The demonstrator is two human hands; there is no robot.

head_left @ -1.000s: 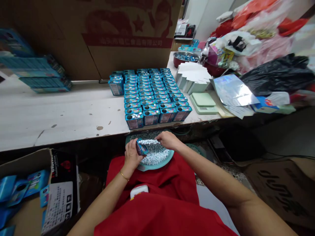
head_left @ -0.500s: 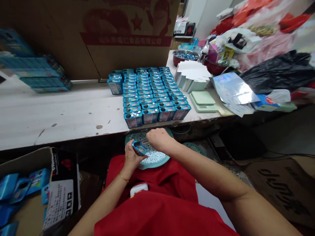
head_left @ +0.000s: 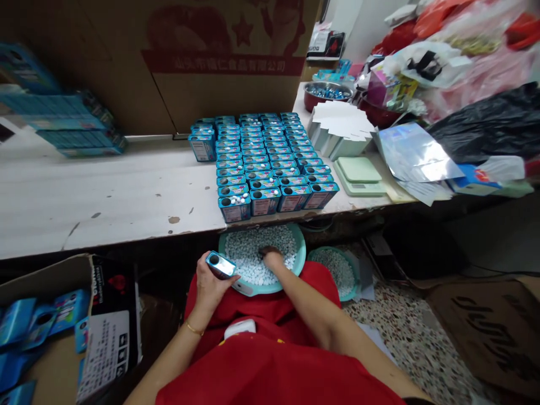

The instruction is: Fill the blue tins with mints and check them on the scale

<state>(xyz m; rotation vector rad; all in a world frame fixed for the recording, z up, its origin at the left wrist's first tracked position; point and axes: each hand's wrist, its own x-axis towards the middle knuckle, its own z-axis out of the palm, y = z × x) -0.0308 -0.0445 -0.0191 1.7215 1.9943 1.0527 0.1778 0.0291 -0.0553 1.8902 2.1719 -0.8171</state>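
My left hand (head_left: pixel 209 284) is wrapped round a small blue tin (head_left: pixel 221 265) with a dark round hole in its top, held tilted over the near left rim of a turquoise basin (head_left: pixel 298 256). White candy pellets (head_left: pixel 244 256) fill the basin, which sits by my lap below the table edge. My right hand (head_left: pixel 272 257) reaches down into the pellets with its fingers curled. Something dark shows at the fingertips; its kind I cannot make out. Above the basin, several rows of similar blue tins (head_left: pixel 264 194) stand on the table, some with loose pellets on their tops.
A pale green scale (head_left: pixel 358 175), white folded cards (head_left: pixel 341 124) and a metal bowl (head_left: pixel 327 95) stand right on the white table (head_left: pixel 126 197). More blue tins (head_left: pixel 76 124) are stacked at left. An open carton (head_left: pixel 109 337) is lower left; a second pellet basin (head_left: pixel 337 273) is right.
My right hand has moved from beside the tin's mouth down into the pellets. My left hand has drawn the tin left, turning its top more upward. The view has shifted slightly.
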